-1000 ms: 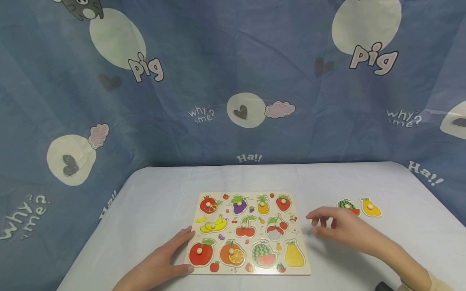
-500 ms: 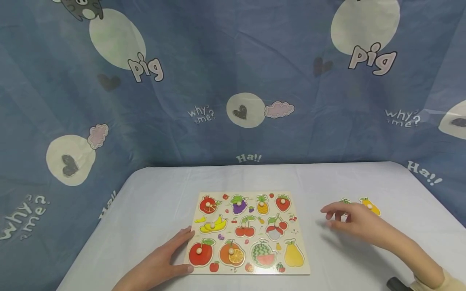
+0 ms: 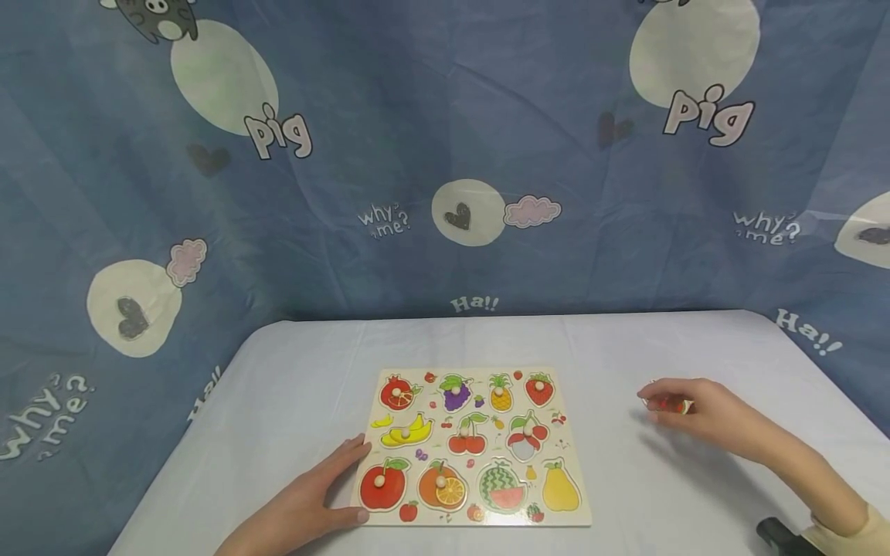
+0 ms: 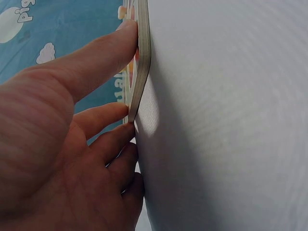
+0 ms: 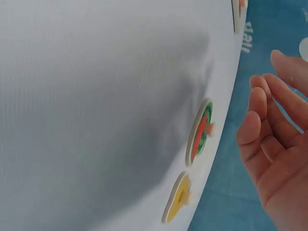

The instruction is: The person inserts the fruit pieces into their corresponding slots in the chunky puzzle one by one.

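Observation:
A wooden fruit peg puzzle board (image 3: 480,463) lies flat on the white table. My left hand (image 3: 306,494) rests against its left side; the thumb and index fingertip touch the edge, as the left wrist view also shows at the board's side (image 4: 143,62). Off to the right, my right hand (image 3: 709,417) hovers over the watermelon puzzle piece (image 3: 670,404), fingers loosely bent and holding nothing. In the right wrist view the watermelon piece (image 5: 196,137) lies on the cloth with its knob up, beside the pear piece (image 5: 177,196). My right hand hides the pear in the head view.
Most fruit pieces with knobs sit in the board, such as the apple (image 3: 382,488) and orange (image 3: 443,488). The watermelon recess (image 3: 504,486) and pear recess (image 3: 560,488) hold no knobbed piece. A blue printed curtain (image 3: 389,139) hangs behind the table (image 3: 313,363).
My right hand has moved right, away from the board, until it is over the watermelon piece and covers the pear piece. My left hand and the board stay put.

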A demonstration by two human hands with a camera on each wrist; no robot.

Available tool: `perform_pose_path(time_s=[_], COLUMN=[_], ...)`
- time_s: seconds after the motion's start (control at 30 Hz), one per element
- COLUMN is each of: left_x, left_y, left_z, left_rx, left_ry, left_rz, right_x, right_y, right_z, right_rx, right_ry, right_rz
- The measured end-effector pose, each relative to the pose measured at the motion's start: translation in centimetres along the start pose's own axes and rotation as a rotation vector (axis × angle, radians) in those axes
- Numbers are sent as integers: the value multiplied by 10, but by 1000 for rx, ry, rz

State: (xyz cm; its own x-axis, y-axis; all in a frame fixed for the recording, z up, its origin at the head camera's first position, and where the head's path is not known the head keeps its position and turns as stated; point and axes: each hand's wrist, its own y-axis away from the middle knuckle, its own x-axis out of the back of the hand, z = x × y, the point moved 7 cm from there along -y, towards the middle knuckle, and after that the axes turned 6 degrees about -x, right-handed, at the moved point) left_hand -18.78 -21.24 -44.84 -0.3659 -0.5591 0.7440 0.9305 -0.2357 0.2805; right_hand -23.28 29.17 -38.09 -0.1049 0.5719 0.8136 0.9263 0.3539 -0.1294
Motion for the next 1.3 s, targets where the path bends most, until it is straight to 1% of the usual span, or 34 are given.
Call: perform_pose_path(time_s=[0.07, 0.27, 0.4, 0.57, 0.63, 0.8, 0.93, 1.17, 1.3], left_x=[0, 0, 0, 0, 0, -1, -1, 0, 0], left_y=[0, 1, 0, 1, 1, 1, 1, 1, 1], left_z=[0, 1, 1, 0, 0, 0, 0, 1, 2], left_rx=[0, 1, 0, 4, 6, 8, 5, -13, -7], left_ry=[-1, 5, 7, 8, 8, 9, 9, 16, 21], left_rz=[0, 1, 2, 6, 5, 6, 8, 8, 6], right_x=[2, 7, 9, 7, 6, 4, 3, -1, -3], right_y=[0, -2, -2, -3, -4, -7, -8, -11, -14], right_z=[4, 14, 19, 23, 26, 35, 40, 47, 53], right_rx=[2, -33, -28, -20, -43, -133, -178, -204, -214], right_ry=[-1, -2, -10, -38, -42, -32, -30, -34, -28], right_rz=[5, 3, 13, 5, -4, -39, -55, -85, -87])
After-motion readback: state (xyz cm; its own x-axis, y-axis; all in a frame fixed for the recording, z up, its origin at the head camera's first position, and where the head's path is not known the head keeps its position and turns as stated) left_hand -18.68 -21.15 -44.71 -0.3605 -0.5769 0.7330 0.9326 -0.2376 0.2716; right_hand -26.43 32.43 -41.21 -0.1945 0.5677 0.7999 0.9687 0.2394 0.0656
